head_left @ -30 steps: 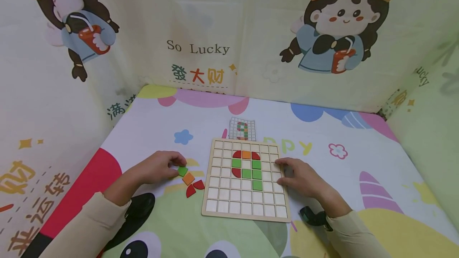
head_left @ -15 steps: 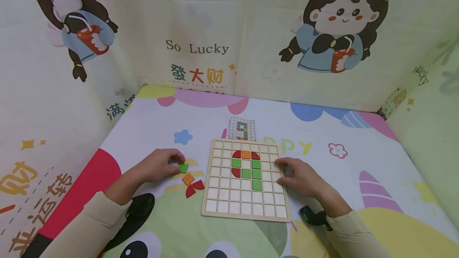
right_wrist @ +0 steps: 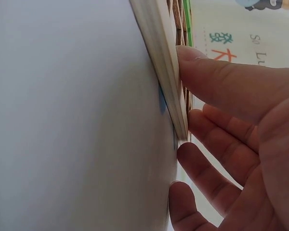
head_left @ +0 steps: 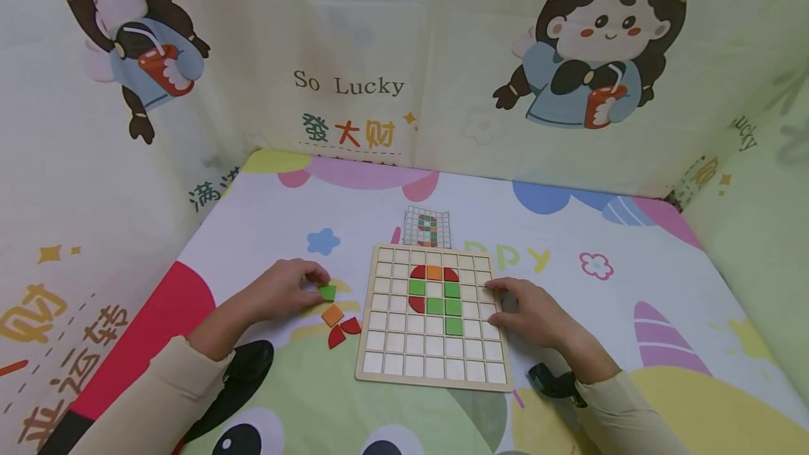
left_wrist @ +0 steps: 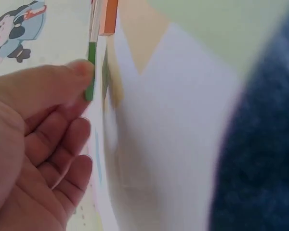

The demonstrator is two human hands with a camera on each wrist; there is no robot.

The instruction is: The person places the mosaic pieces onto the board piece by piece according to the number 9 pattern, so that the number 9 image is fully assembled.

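Observation:
My left hand point(head_left: 284, 291) pinches a small green square tile point(head_left: 327, 293) by its edge, left of the wooden grid board point(head_left: 436, 384). In the left wrist view the green tile point(left_wrist: 92, 53) stands thin and edge-on at the thumb tip, close over the table. Red, orange and green pieces fill several cells in the board's upper middle. My right hand point(head_left: 531, 311) rests on the board's right edge, thumb and forefinger spread apart. The right wrist view shows the thumb point(right_wrist: 207, 72) on the board's rim point(right_wrist: 159, 53), the other fingers loosely bent beside it.
An orange square tile point(head_left: 331, 314) and two red quarter-round tiles, one nearest the board point(head_left: 350, 326), lie between the left hand and the board. Behind the board lies a printed pattern card point(head_left: 427, 223). A patterned cloth point(head_left: 284, 385) covers the table; printed curtains rise around it.
My left hand has shifted slightly away from me and to the right with the green tile, which now sits farther from the orange tile. The right hand and board have stayed put.

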